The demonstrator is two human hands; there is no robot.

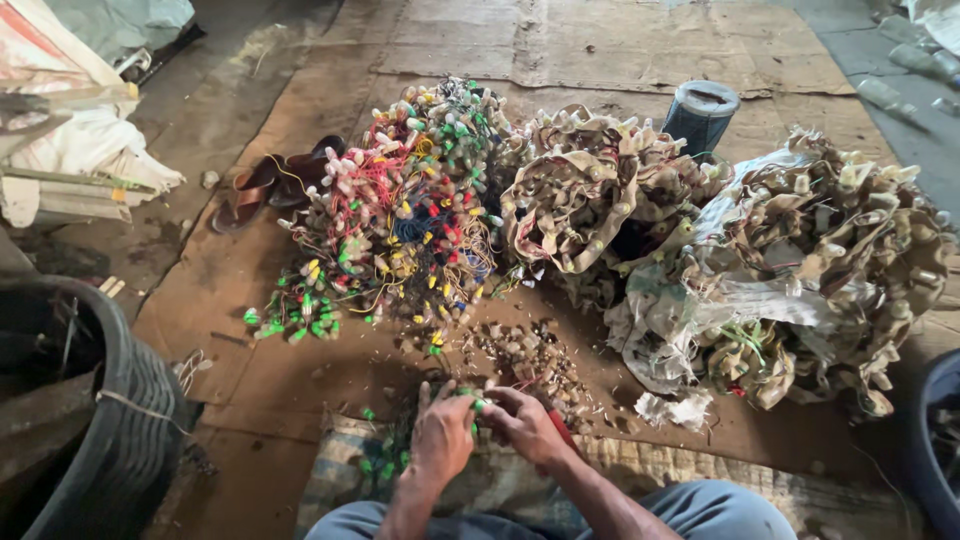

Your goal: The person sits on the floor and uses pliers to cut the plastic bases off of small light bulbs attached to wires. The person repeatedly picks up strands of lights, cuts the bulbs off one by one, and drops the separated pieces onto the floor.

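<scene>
Both hands meet low over the mat: left hand point(441, 437) and right hand point(524, 424) pinch small green bulbs point(472, 400) on wire, seemingly pulling them apart. Next needs a firm tug. Big tangled pile point(400, 215) waits ahead.

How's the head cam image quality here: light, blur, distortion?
Head view: soft, even daylight with no glare; the black tub at the left edge falls into shadow. Wide-angle bending shows toward the edges. The left hand and right hand are slightly soft; the pile of coloured wires is sharp.
</scene>
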